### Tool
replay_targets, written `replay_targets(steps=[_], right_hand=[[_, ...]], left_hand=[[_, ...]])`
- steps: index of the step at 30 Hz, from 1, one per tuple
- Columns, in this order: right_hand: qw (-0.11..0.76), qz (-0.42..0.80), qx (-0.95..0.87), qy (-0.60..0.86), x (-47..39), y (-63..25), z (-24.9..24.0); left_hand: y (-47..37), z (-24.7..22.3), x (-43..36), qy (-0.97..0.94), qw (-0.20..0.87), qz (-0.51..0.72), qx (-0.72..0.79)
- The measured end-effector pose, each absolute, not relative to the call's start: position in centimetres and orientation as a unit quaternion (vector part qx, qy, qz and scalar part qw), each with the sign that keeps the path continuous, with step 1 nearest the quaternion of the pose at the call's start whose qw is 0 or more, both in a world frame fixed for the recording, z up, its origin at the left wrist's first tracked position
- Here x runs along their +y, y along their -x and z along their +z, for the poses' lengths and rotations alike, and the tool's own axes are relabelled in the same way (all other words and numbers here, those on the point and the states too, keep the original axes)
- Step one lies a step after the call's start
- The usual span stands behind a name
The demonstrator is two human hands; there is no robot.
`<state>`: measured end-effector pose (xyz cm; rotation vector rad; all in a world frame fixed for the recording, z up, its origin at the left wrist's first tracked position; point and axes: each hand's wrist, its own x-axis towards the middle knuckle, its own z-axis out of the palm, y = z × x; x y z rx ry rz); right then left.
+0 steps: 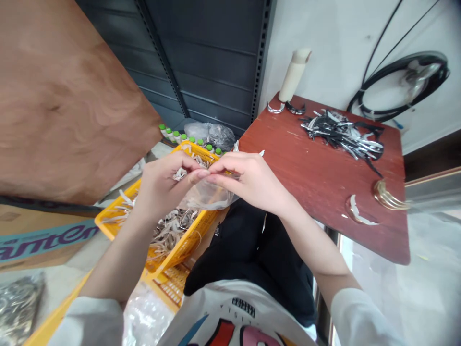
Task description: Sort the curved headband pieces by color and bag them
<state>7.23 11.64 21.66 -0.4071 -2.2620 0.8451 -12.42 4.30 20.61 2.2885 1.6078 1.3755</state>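
Observation:
My left hand (167, 180) and my right hand (245, 180) meet fingertip to fingertip over my lap. Both pinch the upper edge of a clear plastic bag (209, 196), which hangs below them. What the bag contains is hard to make out. Beneath and to the left, a yellow plastic basket (183, 242) holds a heap of pale, curved strips (173, 230). My left forearm passes over this basket and hides part of it.
On the right, a reddish-brown table (288, 163) bears a pile of black and silver strips (345, 134), gold curved bands (389, 194) and a white roll (295, 74). Green-capped bottles (192, 140) stand behind the basket. A brown board (65, 101) leans at left; coiled black cable (399, 86) hangs on the wall.

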Motion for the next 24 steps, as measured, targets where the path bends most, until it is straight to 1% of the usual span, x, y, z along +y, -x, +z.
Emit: replay_targets(steps=[4, 6, 8, 11, 14, 19, 24], right_hand=[[0.334, 0.295, -0.883, 0.147, 11.8, -5.6, 22.1], [0.332, 0.301, -0.883, 0.139, 12.0, -5.0, 21.9], [0.328, 0.325, -0.878, 0.128, 12.2, -4.5, 21.5], [0.314, 0.388, -0.860, 0.105, 12.5, -3.8, 20.8], [0.300, 0.462, -0.830, 0.085, 12.7, -3.3, 20.1], [0.288, 0.526, -0.794, 0.095, 13.8, -3.2, 18.3], [0.238, 0.589, -0.762, 0.125, 15.3, -3.8, 15.5]], left_hand=[[13.7, 22.0, 4.0, -0.767, 0.022, 0.367, 0.526], [14.2, 22.1, 3.8, -0.791, 0.023, 0.330, 0.515], [14.6, 21.9, 3.5, -0.799, -0.011, 0.317, 0.510], [15.0, 21.3, 3.1, -0.794, -0.083, 0.327, 0.506], [15.2, 20.8, 2.8, -0.790, -0.115, 0.340, 0.496], [16.2, 20.2, 1.6, -0.777, -0.130, 0.353, 0.505], [18.0, 19.2, -0.6, -0.746, -0.120, 0.378, 0.535]])
